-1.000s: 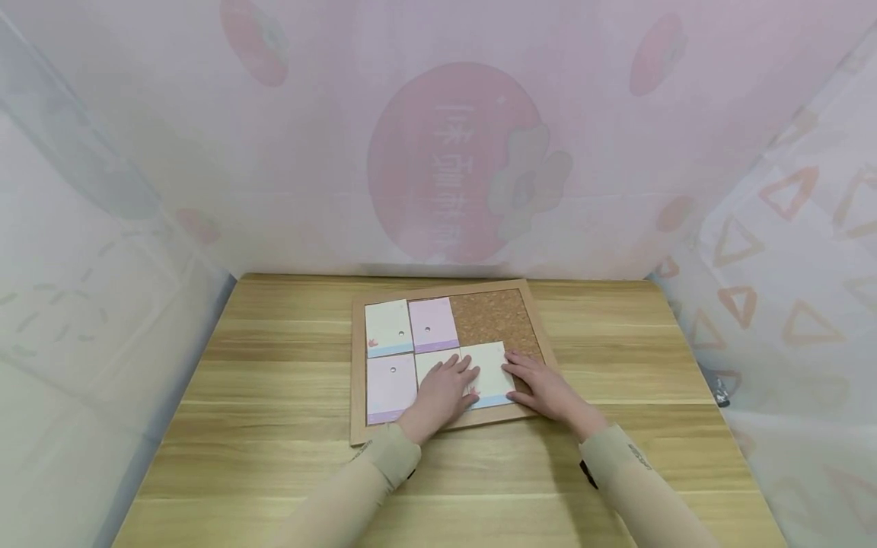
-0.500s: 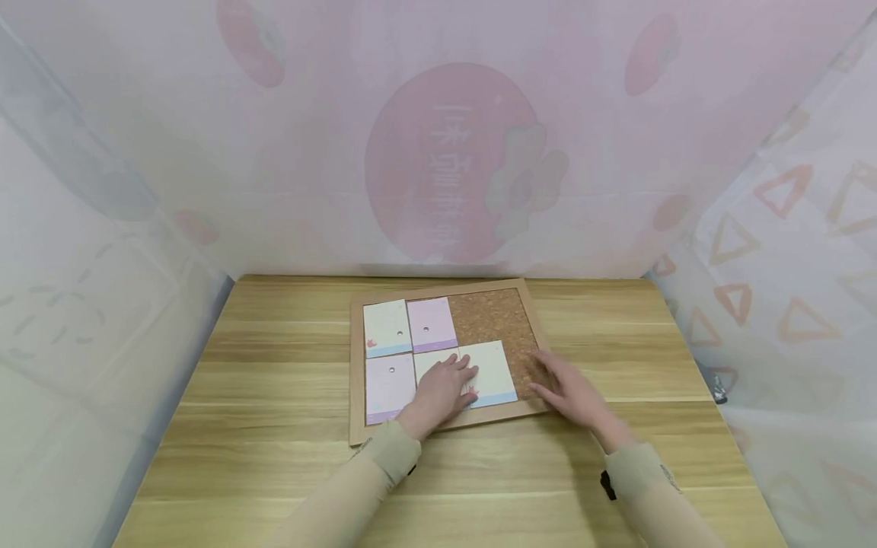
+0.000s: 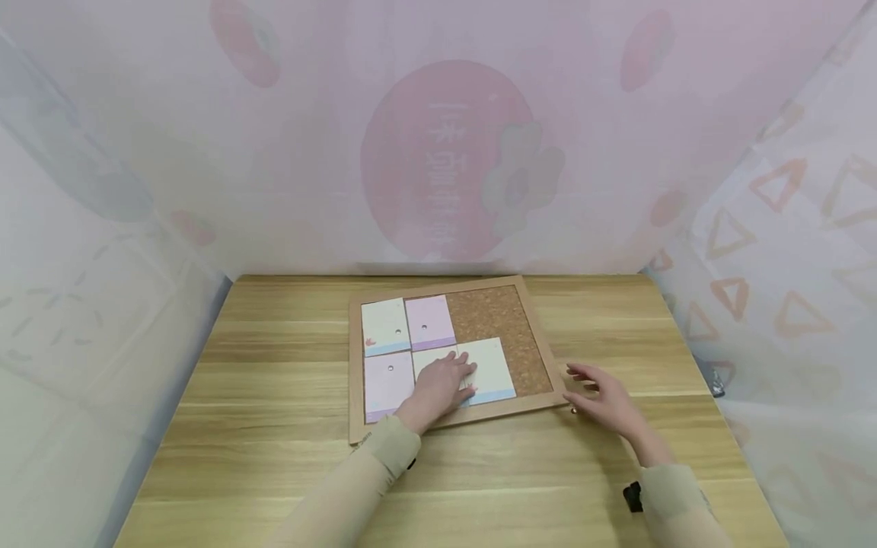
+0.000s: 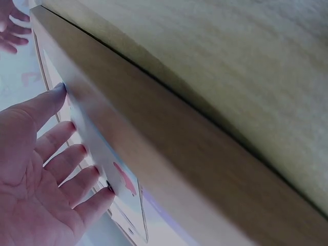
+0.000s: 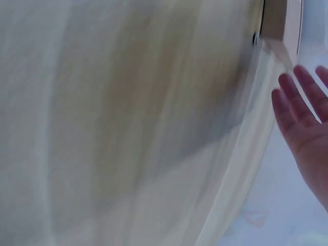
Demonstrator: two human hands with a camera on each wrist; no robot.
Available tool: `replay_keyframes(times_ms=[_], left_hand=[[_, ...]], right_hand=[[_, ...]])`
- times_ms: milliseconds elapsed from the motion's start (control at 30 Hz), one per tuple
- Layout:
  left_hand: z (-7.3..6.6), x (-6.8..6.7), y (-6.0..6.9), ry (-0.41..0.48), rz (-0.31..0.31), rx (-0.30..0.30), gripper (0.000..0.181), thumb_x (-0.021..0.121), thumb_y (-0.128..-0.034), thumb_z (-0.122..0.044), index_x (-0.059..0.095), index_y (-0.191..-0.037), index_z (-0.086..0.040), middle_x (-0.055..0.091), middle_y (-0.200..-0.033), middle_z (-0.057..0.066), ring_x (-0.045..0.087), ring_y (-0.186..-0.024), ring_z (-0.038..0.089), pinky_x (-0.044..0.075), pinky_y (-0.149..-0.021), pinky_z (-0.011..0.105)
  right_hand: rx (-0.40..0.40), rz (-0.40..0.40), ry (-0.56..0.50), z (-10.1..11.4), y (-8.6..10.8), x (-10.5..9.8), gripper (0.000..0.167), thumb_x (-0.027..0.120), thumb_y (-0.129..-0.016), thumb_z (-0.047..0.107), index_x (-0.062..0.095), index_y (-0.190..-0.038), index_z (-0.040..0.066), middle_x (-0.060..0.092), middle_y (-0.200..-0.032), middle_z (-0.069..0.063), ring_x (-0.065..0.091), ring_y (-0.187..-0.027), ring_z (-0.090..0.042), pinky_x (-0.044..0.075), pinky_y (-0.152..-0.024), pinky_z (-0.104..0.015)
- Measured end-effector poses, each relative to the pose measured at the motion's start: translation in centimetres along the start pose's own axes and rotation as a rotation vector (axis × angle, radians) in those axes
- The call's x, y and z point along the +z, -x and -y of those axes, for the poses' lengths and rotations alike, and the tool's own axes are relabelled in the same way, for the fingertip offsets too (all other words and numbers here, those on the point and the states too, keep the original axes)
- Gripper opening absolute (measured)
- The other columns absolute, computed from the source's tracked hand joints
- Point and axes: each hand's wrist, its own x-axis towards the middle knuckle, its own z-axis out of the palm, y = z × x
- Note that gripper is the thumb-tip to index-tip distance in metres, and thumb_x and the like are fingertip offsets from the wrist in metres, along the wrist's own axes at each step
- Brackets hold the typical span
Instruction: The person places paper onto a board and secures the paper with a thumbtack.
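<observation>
A wood-framed cork board (image 3: 486, 312) lies on the table. My left hand (image 3: 438, 384) rests on it with fingers spread, across a cream sheet (image 3: 426, 358) that is mostly hidden and the left edge of another cream sheet (image 3: 489, 365). In the left wrist view the fingertips (image 4: 105, 192) touch the paper. Off the board's lower right corner is my right hand (image 3: 608, 399), fingers loosely bent, holding nothing visible. By its thumb sits a small shiny round piece (image 3: 574, 410), like a pushpin head; its kind is hard to make out.
At the board's left are a cream sheet (image 3: 384, 320), a lilac sheet (image 3: 438, 316) and another lilac sheet (image 3: 384, 392), each with a small round pin head. The wood-grain table (image 3: 274, 396) meets printed cloth walls (image 3: 308, 152) at the back and sides.
My right hand has left the right cream sheet's edge and moved right, past the board's frame, to beside the small shiny piece. The left hand stays on the sheets.
</observation>
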Motion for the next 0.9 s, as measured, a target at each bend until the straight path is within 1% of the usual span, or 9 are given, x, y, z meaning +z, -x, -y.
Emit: replay_keyframes(times_ms=[67, 200, 300, 367, 533, 700, 833, 900], left_hand=[[0.1, 0.1, 0.0, 0.001, 0.0, -0.003, 0.047, 0.068, -0.0933, -0.039, 0.063, -0.136, -0.019, 0.055, -0.148, 0.005, 0.053, -0.138, 0.028, 0.049, -0.108, 0.045], [0.1, 0.1, -0.1, 0.005, 0.012, -0.007, 0.048, 0.068, -0.0937, -0.04, 0.062, -0.137, -0.019, 0.054, -0.15, 0.005, 0.052, -0.139, 0.028, 0.048, -0.109, 0.046], [0.0, 0.1, -0.1, 0.02, 0.017, -0.007, 0.048, 0.067, -0.0943, -0.039, 0.061, -0.138, -0.019, 0.053, -0.15, 0.006, 0.051, -0.139, 0.029, 0.048, -0.11, 0.046], [0.0, 0.0, 0.0, 0.031, 0.017, -0.007, 0.048, 0.067, -0.0947, -0.039, 0.061, -0.138, -0.019, 0.053, -0.15, 0.006, 0.05, -0.14, 0.029, 0.047, -0.11, 0.046], [0.0, -0.2, 0.1, 0.055, 0.017, -0.016, 0.047, 0.066, -0.0952, -0.038, 0.061, -0.138, -0.018, 0.052, -0.151, 0.007, 0.049, -0.141, 0.03, 0.045, -0.112, 0.046], [-0.1, -0.3, 0.1, 0.075, 0.018, -0.016, 0.047, 0.066, -0.0958, -0.037, 0.061, -0.138, -0.017, 0.052, -0.151, 0.008, 0.048, -0.142, 0.03, 0.045, -0.113, 0.048], [-0.1, -0.2, 0.2, 0.08, 0.019, -0.02, 0.047, 0.066, -0.0957, -0.037, 0.061, -0.138, -0.017, 0.052, -0.151, 0.008, 0.047, -0.142, 0.03, 0.044, -0.113, 0.049], [-0.2, -0.2, 0.2, 0.08, 0.019, -0.02, 0.047, 0.066, -0.0958, -0.038, 0.061, -0.138, -0.017, 0.051, -0.151, 0.008, 0.047, -0.142, 0.03, 0.044, -0.113, 0.049]], right_hand=[[0.024, 0.01, -0.063, -0.5, 0.5, -0.2, 0.058, 0.075, -0.09, 0.018, 0.052, -0.137, -0.008, 0.065, -0.124, -0.025, 0.064, -0.11, -0.039, 0.056, -0.093, -0.05], [0.062, 0.024, -0.156, -1.2, 1.3, -0.5, 0.057, 0.076, -0.088, 0.012, 0.053, -0.134, -0.012, 0.067, -0.116, -0.026, 0.068, -0.101, -0.03, 0.06, -0.086, -0.033], [0.089, 0.022, -0.18, -1.4, 1.9, -0.6, 0.053, 0.077, -0.087, 0.01, 0.055, -0.131, -0.012, 0.068, -0.113, -0.025, 0.068, -0.096, -0.02, 0.059, -0.081, -0.024], [0.097, 0.021, -0.186, -1.6, 2.2, -0.6, 0.05, 0.078, -0.086, 0.01, 0.058, -0.128, -0.011, 0.069, -0.111, -0.025, 0.067, -0.093, -0.015, 0.058, -0.078, -0.021], [0.067, 0.025, -0.135, -1.9, 2.7, -0.3, 0.039, 0.079, -0.084, 0.01, 0.066, -0.117, -0.006, 0.071, -0.101, -0.018, 0.065, -0.085, -0.011, 0.057, -0.072, -0.021], [0.037, 0.002, -0.044, -2.3, 2.8, 0.2, 0.03, 0.082, -0.082, 0.011, 0.072, -0.108, 0.0, 0.069, -0.092, -0.008, 0.06, -0.078, -0.003, 0.053, -0.067, -0.02], [-0.005, -0.021, -0.004, -2.7, 2.8, 0.6, 0.024, 0.082, -0.081, 0.01, 0.074, -0.103, 0.004, 0.069, -0.089, -0.005, 0.057, -0.075, 0.0, 0.051, -0.064, -0.02], [-0.019, -0.028, -0.002, -2.8, 2.8, 0.8, 0.021, 0.082, -0.081, 0.009, 0.075, -0.1, 0.005, 0.069, -0.088, -0.004, 0.056, -0.074, 0.0, 0.05, -0.063, -0.02]])
